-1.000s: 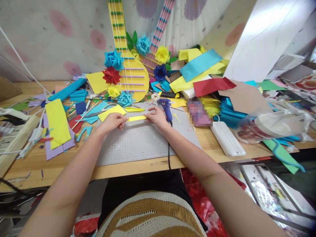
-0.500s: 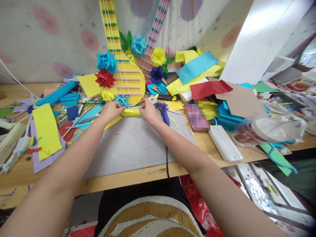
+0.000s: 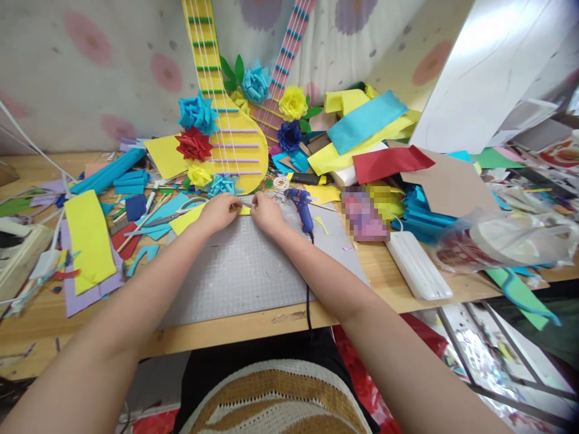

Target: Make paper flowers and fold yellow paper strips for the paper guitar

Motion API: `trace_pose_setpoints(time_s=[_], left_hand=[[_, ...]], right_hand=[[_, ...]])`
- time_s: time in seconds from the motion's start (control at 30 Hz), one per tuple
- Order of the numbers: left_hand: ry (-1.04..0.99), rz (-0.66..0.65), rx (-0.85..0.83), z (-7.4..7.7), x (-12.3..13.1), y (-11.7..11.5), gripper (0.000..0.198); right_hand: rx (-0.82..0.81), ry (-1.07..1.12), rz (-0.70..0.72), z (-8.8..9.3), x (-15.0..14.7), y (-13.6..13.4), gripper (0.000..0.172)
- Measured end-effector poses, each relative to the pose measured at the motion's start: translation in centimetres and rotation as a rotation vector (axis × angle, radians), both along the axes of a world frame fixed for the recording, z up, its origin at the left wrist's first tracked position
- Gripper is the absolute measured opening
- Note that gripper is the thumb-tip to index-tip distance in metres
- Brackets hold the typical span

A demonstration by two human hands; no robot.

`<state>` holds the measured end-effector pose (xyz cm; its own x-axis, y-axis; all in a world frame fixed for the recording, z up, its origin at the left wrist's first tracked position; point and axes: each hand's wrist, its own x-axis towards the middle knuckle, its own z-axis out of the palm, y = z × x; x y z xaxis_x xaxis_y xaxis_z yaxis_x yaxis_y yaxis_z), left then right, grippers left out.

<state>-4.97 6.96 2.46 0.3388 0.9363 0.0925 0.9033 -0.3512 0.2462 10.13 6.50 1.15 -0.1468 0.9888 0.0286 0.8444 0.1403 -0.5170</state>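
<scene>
My left hand (image 3: pixel 220 212) and my right hand (image 3: pixel 266 212) are close together above the back of the grey cutting mat (image 3: pixel 226 265), fingers pinched. A yellow paper strip (image 3: pixel 245 211) shows as a narrow sliver between them; most of it is hidden by the fingers. Beside my left wrist lies a flat yellow piece (image 3: pixel 186 220). A blue glue gun (image 3: pixel 302 211) rests on the mat to the right of my right hand. Just behind the hands stands a yellow guitar-shaped craft (image 3: pixel 244 144) with paper flowers at its left edge, among them a red flower (image 3: pixel 193 144).
Scissors (image 3: pixel 167 218) and paper scraps lie left of the mat. A second, pink craft neck (image 3: pixel 289 51) leans behind. To the right are a red sheet (image 3: pixel 391 164), a white power strip (image 3: pixel 418 265) and a bagged cup (image 3: pixel 502 235). The glue gun's cord (image 3: pixel 308 301) hangs over the table edge.
My hands have come closer together. The yellow strip, stretched widely between them before, now shows only as a small sliver. The view has shifted slightly.
</scene>
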Motion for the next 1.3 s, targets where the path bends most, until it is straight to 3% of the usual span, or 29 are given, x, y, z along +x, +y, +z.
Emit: trace_pose_setpoints(time_s=[0.2, 0.57, 0.7, 0.8, 0.87, 1.03, 1.3], left_hand=[[-0.002, -0.004, 0.019, -1.1, -0.2, 0.0, 0.023], [0.103, 0.034, 0.051, -0.6, 0.4, -0.4, 0.023], [-0.062, 0.113, 0.129, 0.3, -0.4, -1.3, 0.025], [-0.203, 0.224, 0.200, 0.7, -2.6, -2.7, 0.026], [-0.216, 0.271, 0.197, 0.4, -4.5, -4.0, 0.025], [-0.119, 0.205, 0.179, -1.6, -7.9, -7.1, 0.027], [-0.199, 0.341, 0.228, -2.8, -7.5, -7.8, 0.021]], right_hand=[[0.045, -0.095, 0.027, -0.7, -0.2, -0.6, 0.025], [0.056, -0.224, 0.072, -0.2, -0.4, -1.2, 0.027], [0.061, -0.181, 0.052, 0.4, -0.3, -1.6, 0.031], [0.070, -0.119, 0.040, 1.0, 0.2, -2.2, 0.035], [0.090, -0.087, 0.051, 1.5, 0.9, -2.9, 0.034], [0.090, -0.004, 0.152, 1.8, 2.9, -4.9, 0.026], [0.117, 0.060, 0.142, -0.3, 3.8, -6.1, 0.023]])
